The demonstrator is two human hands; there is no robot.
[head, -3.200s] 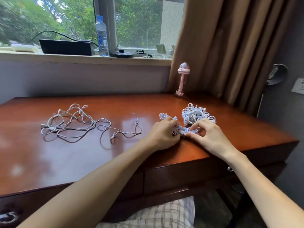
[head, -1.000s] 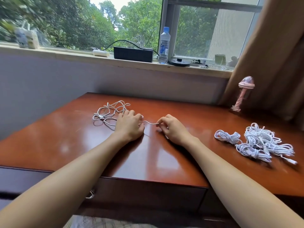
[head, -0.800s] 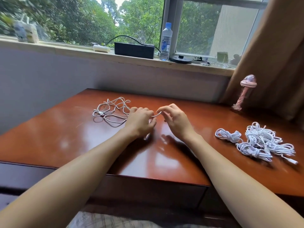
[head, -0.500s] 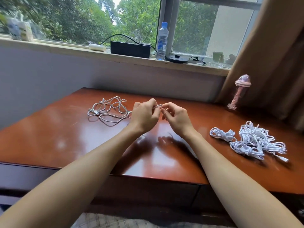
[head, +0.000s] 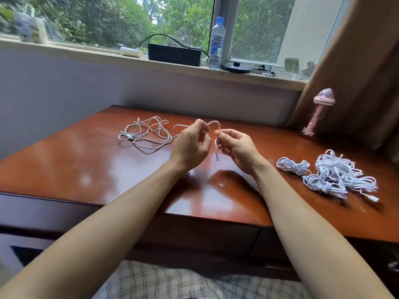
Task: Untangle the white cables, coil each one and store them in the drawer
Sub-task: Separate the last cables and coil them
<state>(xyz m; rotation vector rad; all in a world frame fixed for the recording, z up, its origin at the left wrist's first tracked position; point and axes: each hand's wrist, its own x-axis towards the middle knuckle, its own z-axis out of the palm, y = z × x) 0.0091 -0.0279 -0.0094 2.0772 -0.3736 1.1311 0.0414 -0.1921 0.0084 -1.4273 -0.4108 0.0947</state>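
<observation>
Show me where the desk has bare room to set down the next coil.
Bare wood: the desk at near left, from the loose tangle to the front edge; also the strip between the right hand and the coiled bundles. Crowded: around those bundles and the tangle.

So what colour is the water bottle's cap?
Blue. The bottle cap shows best in the head view, on the windowsill.

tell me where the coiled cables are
In the head view the coiled cables lie on the desk at its right side, right of the right hand.
</observation>
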